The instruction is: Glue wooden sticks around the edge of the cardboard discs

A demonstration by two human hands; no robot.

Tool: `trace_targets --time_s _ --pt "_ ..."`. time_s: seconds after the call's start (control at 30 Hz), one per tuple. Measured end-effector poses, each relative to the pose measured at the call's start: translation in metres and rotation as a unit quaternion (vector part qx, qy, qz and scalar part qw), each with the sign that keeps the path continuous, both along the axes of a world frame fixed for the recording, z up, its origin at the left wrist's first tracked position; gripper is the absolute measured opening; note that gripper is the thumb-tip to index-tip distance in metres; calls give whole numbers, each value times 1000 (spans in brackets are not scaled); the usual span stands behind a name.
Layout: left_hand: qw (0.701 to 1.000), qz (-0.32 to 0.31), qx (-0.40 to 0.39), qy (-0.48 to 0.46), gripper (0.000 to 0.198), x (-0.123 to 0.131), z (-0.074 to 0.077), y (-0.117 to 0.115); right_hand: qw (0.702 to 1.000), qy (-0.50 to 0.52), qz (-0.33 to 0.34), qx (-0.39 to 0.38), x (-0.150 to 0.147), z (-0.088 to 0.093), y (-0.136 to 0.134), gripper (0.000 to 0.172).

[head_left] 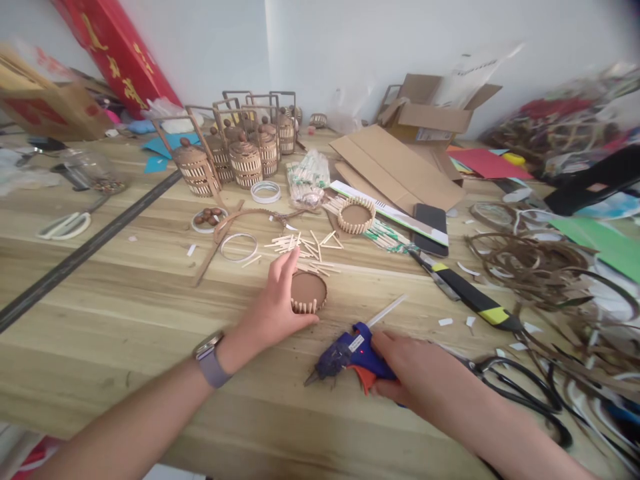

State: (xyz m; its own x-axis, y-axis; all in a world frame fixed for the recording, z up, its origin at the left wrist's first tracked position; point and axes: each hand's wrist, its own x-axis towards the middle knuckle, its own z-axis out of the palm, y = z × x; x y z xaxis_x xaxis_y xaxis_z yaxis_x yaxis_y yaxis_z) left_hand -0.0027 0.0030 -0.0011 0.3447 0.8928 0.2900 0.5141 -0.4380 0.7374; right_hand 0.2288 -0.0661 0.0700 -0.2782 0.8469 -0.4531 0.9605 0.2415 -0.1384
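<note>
My left hand (pixel 277 308) curls round a small round brown cardboard disc (pixel 309 291) on the wooden table (pixel 125 320); short wooden sticks stand glued along the disc's near rim. My right hand (pixel 411 373) grips a blue hot glue gun (pixel 350 353) with an orange trigger. Its nozzle points left and down at the table, and a clear glue stick pokes out of its back. A scatter of loose short sticks (pixel 305 245) lies just beyond the disc. A similar disc ringed all round with sticks (pixel 355 216) sits farther back.
Several finished little stick baskets with handles (pixel 235 150) stand at the back. Tape rings (pixel 239 247), a phone (pixel 431 229), a yellow-black utility knife (pixel 470 297), black scissors (pixel 525 387), white scissors (pixel 65 225), flat cardboard (pixel 395 167) and brown strip coils (pixel 530 263) lie about.
</note>
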Motion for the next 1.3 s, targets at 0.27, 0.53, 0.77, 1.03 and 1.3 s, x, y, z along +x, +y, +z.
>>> trace_targets --time_s 0.27,0.53,0.77,1.03,1.3 --pt "1000 13 9 2 120 4 -1 1 917 337 -176 118 31 -1 3 12" --pt "999 7 39 14 123 3 -2 1 717 636 -284 8 28 -32 17 31" --pt "998 7 52 18 125 2 -3 1 857 453 -243 31 29 -48 13 44" --pt "998 8 50 21 126 2 -4 1 916 374 -106 101 21 -47 10 34" --pt "999 4 49 19 124 2 -4 2 934 323 -79 132 19 -52 8 36"
